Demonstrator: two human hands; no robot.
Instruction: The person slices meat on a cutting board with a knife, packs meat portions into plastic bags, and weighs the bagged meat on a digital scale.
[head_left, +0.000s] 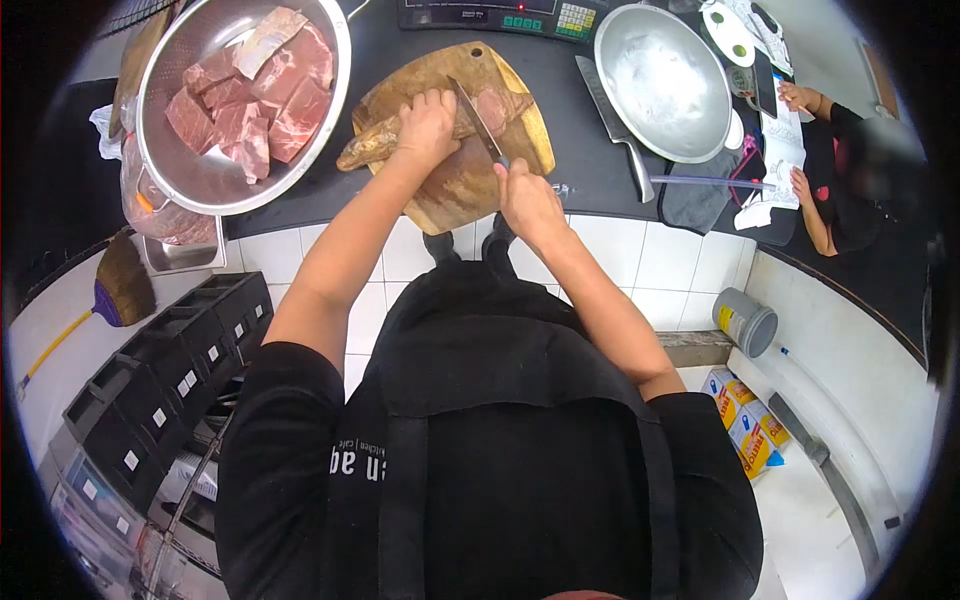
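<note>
A long piece of meat (372,146) with a brownish outside lies across the wooden cutting board (450,205). My left hand (430,125) presses on the meat from above, its fingers bent over it left of the blade. In my right hand (530,200) is the handle of a knife (475,118), whose blade points up and left across the meat. Right of the blade, reddish cut meat (495,108) shows at the piece's right part.
A steel colander (240,205) with large raw meat chunks stands left. Behind the board is a scale (480,15). A metal bowl (665,85) and a cleaver (615,125) lie right. Another person's hands (798,97) rest by papers (783,150) at far right.
</note>
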